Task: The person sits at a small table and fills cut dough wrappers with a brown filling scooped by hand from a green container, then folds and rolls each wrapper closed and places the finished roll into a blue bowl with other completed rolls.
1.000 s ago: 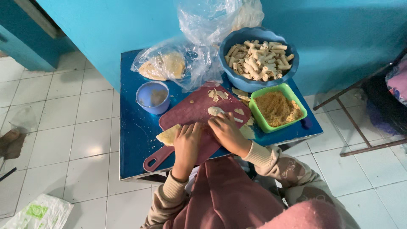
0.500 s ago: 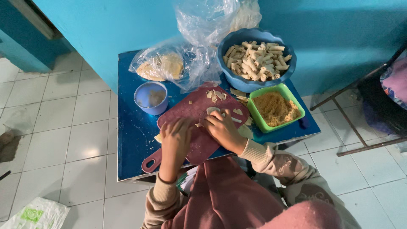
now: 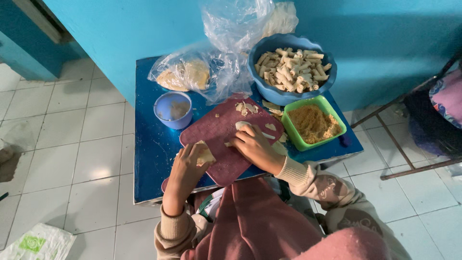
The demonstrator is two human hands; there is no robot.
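My left hand [image 3: 184, 169] holds a pale, folded dough wrapper [image 3: 206, 154] at the near left edge of a maroon cutting board [image 3: 216, 132]. My right hand [image 3: 255, 146] rests on the middle of the board with its fingers curled, next to a pale dough piece [image 3: 242, 125]. Whether it grips anything is hidden by the fingers. Dough scraps [image 3: 245, 108] lie at the board's far end. A green container [image 3: 290, 131] of crumbly brown filling stands just right of the board. Behind it is a blue bowl [image 3: 269, 94] full of rolled dough pieces.
Everything stands on a small blue table [image 3: 149, 144] against a blue wall. A small blue cup [image 3: 172, 110] is left of the board, with a plastic bag of flat wrappers [image 3: 185, 74] behind. A metal-framed chair [image 3: 428, 125] stands right; a white bag [image 3: 36, 243] lies on the tiled floor.
My left hand has drawn the wrapper back toward the board's near left edge. My right hand has stayed on the board.
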